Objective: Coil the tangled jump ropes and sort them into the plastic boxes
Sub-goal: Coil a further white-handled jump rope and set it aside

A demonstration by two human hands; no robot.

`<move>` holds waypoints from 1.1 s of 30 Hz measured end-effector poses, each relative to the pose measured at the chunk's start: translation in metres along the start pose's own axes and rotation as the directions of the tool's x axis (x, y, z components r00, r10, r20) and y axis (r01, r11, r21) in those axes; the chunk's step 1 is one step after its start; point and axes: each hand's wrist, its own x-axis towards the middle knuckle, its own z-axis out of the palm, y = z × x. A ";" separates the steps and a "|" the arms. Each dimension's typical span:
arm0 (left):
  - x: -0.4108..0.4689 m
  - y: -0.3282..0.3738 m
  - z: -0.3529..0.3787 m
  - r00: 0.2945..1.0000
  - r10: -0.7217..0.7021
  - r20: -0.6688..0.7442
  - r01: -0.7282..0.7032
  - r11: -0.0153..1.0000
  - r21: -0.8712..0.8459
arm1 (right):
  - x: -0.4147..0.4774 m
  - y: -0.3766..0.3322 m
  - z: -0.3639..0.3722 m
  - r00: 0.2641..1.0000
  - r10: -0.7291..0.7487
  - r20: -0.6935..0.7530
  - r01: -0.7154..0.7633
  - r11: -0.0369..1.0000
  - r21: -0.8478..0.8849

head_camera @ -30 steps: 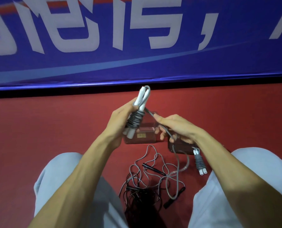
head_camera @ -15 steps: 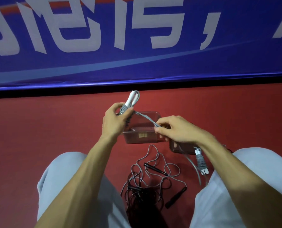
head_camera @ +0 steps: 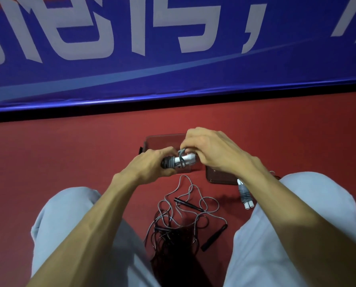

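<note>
Head-worn camera looks forward and down, close over the lap.

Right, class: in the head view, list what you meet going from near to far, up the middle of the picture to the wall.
Nearest first: tangled ropes → wound rope bundle → clear plastic box → blue banner.
</note>
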 end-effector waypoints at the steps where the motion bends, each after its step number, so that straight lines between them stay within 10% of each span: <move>1: 0.000 0.001 0.000 1.000 0.020 0.009 -0.020 1.000 -0.001 | 0.000 0.001 0.003 0.999 0.010 -0.034 -0.010 1.000 0.006; 18: -0.007 0.021 -0.005 0.997 0.040 0.060 -0.005 0.872 -0.490 | 0.010 0.029 0.033 0.864 0.504 -0.011 -0.465 0.805 0.369; 26: -0.004 0.017 -0.019 0.964 -0.202 -0.174 -0.039 0.538 -0.842 | 0.013 0.024 0.030 0.803 0.567 0.183 -0.580 0.672 0.461; 33: -0.002 0.017 -0.022 0.940 -0.322 -0.110 -0.026 0.252 -0.967 | 0.011 0.004 0.015 0.855 0.381 0.351 -0.505 0.461 0.730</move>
